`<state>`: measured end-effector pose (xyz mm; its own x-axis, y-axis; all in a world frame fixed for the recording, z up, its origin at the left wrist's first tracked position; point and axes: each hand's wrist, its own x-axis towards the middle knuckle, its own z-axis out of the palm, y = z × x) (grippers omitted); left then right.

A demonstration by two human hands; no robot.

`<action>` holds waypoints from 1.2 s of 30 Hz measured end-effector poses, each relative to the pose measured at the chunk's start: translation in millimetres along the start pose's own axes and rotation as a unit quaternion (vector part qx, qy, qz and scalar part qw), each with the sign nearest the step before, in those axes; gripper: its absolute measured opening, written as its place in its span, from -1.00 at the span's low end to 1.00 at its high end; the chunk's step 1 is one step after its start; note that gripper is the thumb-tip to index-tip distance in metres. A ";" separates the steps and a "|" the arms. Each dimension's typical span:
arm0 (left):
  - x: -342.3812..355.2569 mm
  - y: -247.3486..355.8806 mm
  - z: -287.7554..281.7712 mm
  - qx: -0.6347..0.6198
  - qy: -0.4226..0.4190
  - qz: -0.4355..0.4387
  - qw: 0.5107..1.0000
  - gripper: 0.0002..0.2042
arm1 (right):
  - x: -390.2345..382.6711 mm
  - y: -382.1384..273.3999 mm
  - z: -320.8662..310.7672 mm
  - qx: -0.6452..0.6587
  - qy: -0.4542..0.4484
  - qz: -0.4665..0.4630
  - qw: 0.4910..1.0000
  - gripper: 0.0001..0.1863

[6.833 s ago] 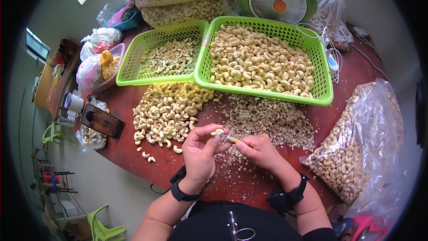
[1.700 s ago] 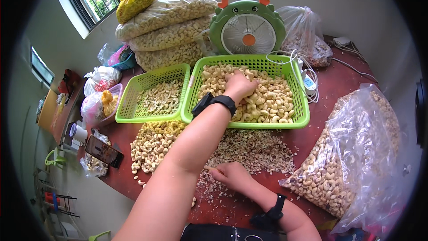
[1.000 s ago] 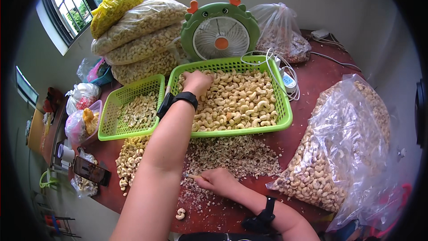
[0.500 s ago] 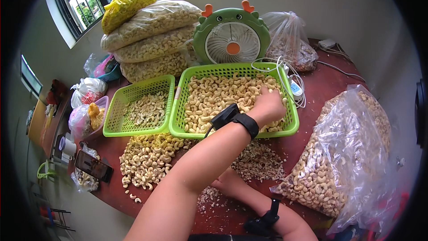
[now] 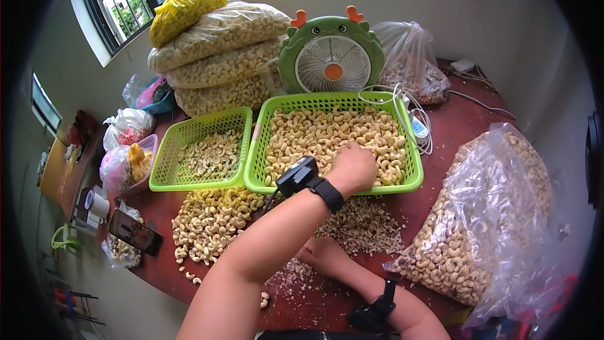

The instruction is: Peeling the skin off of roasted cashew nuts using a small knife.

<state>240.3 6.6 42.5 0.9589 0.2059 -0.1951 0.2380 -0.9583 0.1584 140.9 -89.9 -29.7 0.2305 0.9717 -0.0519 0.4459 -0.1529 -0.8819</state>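
Note:
My left hand (image 5: 354, 167) is over the cashews (image 5: 314, 138) in the large green basket (image 5: 412, 179), near its front right. Its fingers look curled together, and whatever they may hold is hidden. My left forearm crosses above my right hand (image 5: 322, 255), which is low over the table beside a heap of cashew crumbs (image 5: 371, 226). The left forearm hides the right hand's fingers. To the left of the forearm lies a pile of whole cashews (image 5: 211, 223) on the red table. Split cashew pieces (image 5: 214, 154) lie in a smaller green basket (image 5: 165, 164).
A big clear bag of cashews (image 5: 462, 239) lies at the right. Behind the baskets stand a green fan (image 5: 302, 82), stacked cashew bags (image 5: 220, 63) and another tied bag (image 5: 409, 69). A phone (image 5: 134, 232) rests at the left edge; a white power strip (image 5: 419, 129) is beside the large basket.
My left hand has moved left and nearer within the large basket, its fingers drawing back from the right side. My right hand has hardly moved. The whole view has shifted slightly.

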 end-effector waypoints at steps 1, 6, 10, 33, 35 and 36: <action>-5.4 13.9 -11.7 -0.025 -0.015 0.016 0.999 -0.67 | 0.0 0.9 0.4 -0.008 0.011 -0.005 1.000 -0.62; 4.8 40.9 3.8 -0.139 0.052 0.058 0.987 -0.74 | 14.3 12.9 24.1 0.083 0.275 -0.207 0.935 -0.65; -8.6 22.4 -3.6 -0.143 0.122 0.083 0.979 -0.76 | -1.4 11.4 6.0 -0.004 0.066 -0.054 0.996 -0.63; -146.3 -105.5 -41.2 -0.107 0.018 -0.027 0.994 -0.69 | -5.7 -2.4 -9.3 -0.041 0.047 -0.018 0.998 -0.62; -163.4 -122.0 -34.2 -0.220 0.168 0.053 0.959 -0.70 | -6.4 -6.1 -8.4 -0.040 0.041 -0.015 0.998 -0.62; -176.4 -130.6 -35.1 -0.215 0.234 0.053 0.947 -0.75 | -5.6 -10.7 -10.3 -0.039 0.038 -0.012 0.998 -0.62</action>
<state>45.6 102.4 90.2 0.9202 0.2753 0.2783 0.0815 -0.8301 0.5517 143.7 -95.5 -15.1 0.2827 0.9592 0.0081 0.5172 -0.1453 -0.8435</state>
